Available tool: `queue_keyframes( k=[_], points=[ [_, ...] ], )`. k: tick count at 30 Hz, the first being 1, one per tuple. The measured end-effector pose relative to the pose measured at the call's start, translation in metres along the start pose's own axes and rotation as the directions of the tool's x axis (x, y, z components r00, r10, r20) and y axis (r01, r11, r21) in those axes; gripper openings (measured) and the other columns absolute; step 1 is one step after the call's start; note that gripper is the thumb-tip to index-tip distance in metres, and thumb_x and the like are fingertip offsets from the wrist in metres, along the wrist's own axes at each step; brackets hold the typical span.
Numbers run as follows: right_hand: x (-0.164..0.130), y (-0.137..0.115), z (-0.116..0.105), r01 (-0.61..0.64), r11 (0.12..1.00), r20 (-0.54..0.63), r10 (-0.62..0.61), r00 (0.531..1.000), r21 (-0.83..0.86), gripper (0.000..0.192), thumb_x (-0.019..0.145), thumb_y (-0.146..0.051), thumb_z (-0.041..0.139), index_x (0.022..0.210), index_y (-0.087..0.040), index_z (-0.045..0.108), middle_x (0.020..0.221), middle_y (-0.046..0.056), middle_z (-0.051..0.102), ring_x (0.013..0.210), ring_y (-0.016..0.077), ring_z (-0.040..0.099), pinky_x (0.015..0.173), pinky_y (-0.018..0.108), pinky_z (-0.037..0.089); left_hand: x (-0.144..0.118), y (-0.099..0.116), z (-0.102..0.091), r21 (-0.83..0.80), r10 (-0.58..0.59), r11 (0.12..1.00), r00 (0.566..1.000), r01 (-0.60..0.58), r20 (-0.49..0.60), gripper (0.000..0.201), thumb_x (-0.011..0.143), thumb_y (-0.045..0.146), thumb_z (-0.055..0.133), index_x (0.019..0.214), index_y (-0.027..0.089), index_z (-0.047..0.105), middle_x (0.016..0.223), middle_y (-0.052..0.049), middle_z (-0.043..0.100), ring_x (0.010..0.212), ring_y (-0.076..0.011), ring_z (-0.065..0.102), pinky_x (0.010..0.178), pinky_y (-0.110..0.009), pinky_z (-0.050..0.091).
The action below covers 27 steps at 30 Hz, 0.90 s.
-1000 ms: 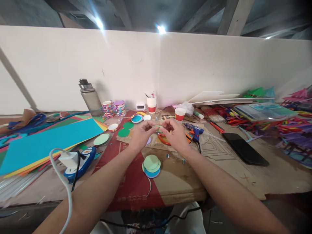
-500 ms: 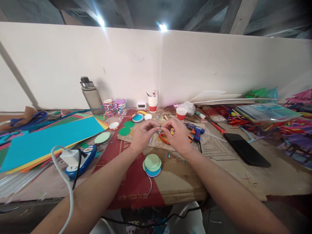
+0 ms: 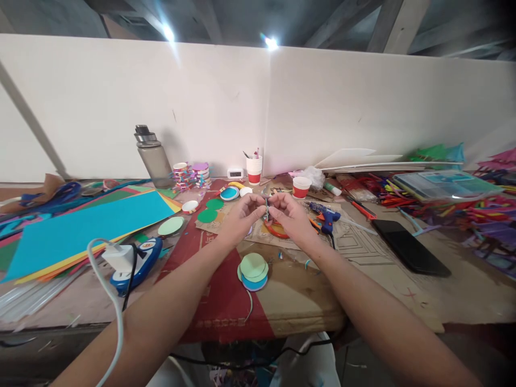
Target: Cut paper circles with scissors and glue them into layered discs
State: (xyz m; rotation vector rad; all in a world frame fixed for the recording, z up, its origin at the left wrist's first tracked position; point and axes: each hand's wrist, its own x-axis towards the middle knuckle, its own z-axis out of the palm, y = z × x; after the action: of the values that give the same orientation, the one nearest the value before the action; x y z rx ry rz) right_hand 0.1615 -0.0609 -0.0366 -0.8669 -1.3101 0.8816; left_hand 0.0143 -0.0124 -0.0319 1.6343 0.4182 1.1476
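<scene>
My left hand (image 3: 244, 216) and my right hand (image 3: 288, 215) meet above the middle of the cardboard. Between their fingertips they pinch a small, thin dark strip (image 3: 266, 208), now upright; its kind is too small to make out. Just below and behind the hands lies an orange-handled tool (image 3: 276, 231), partly hidden by them. Nearer me rests a stack of light green and blue paper discs (image 3: 253, 267). A blue glue gun (image 3: 328, 216) lies to the right of my right hand.
At left are a blue power strip (image 3: 141, 266), coloured paper sheets (image 3: 92, 231) and a bottle (image 3: 153, 158). Paper cups (image 3: 253, 171) stand at the back. On the right lie a black phone (image 3: 409, 247), a box cutter (image 3: 362, 208) and a clear plastic case (image 3: 447, 185).
Both hands have stayed together, but their fingers have shifted so that the pinched strip now stands upright. The whole view has moved slightly.
</scene>
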Motion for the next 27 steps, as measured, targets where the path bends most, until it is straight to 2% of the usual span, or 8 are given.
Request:
queue_keyframes(
  k=[9,13,17,21,27],
  points=[
    [-0.002,0.000,0.000,0.100,0.995,-0.047,-0.100,0.994,-0.006,0.032,0.076,-0.030,0.070,0.101,-0.025,0.052,0.078,-0.003,0.055,0.071,0.0123,0.056,0.066,0.030,0.058,0.000,-0.014,-0.004,-0.180,-0.064,0.980,0.993,0.082,0.100,0.037,0.080,0.044,0.071,0.105,0.017,0.065,0.105,-0.008,0.066,0.092,-0.0170,0.063,0.081,-0.029,0.051],
    [-0.003,-0.001,0.000,0.139,0.983,-0.099,-0.151,0.984,-0.123,0.028,0.076,-0.029,0.069,0.100,-0.024,0.054,0.081,-0.001,0.057,0.078,0.0144,0.057,0.067,0.030,0.057,0.000,-0.014,-0.004,-0.189,-0.103,0.974,0.989,0.121,0.105,0.037,0.078,0.044,0.072,0.104,0.017,0.065,0.105,-0.008,0.066,0.091,-0.0170,0.065,0.084,-0.033,0.053],
    [-0.004,-0.004,-0.001,0.187,0.937,-0.139,-0.236,0.962,-0.297,0.019,0.077,-0.026,0.066,0.094,-0.022,0.057,0.086,0.002,0.059,0.081,0.0155,0.058,0.071,0.031,0.055,-0.002,-0.009,-0.001,-0.235,-0.136,0.958,0.982,0.164,0.130,0.036,0.080,0.046,0.070,0.102,0.019,0.065,0.108,-0.007,0.065,0.096,-0.0181,0.064,0.080,-0.032,0.055],
    [-0.006,-0.006,-0.002,0.245,0.867,-0.089,-0.312,0.946,-0.434,0.016,0.080,-0.022,0.063,0.096,-0.022,0.061,0.090,0.004,0.062,0.081,0.0164,0.060,0.071,0.031,0.055,-0.004,-0.003,0.003,-0.309,-0.143,0.934,0.981,0.177,0.128,0.034,0.080,0.045,0.069,0.101,0.018,0.064,0.109,-0.007,0.065,0.102,-0.0193,0.062,0.082,-0.032,0.055],
    [-0.009,-0.011,-0.004,0.357,0.756,0.021,-0.414,0.910,-0.548,0.025,0.086,-0.019,0.058,0.109,-0.026,0.063,0.100,0.006,0.062,0.090,0.0186,0.061,0.074,0.033,0.058,-0.004,0.001,0.004,-0.339,-0.155,0.925,0.985,0.170,0.070,0.032,0.080,0.043,0.071,0.099,0.019,0.063,0.106,-0.006,0.065,0.096,-0.0174,0.063,0.079,-0.030,0.056]
  ],
)
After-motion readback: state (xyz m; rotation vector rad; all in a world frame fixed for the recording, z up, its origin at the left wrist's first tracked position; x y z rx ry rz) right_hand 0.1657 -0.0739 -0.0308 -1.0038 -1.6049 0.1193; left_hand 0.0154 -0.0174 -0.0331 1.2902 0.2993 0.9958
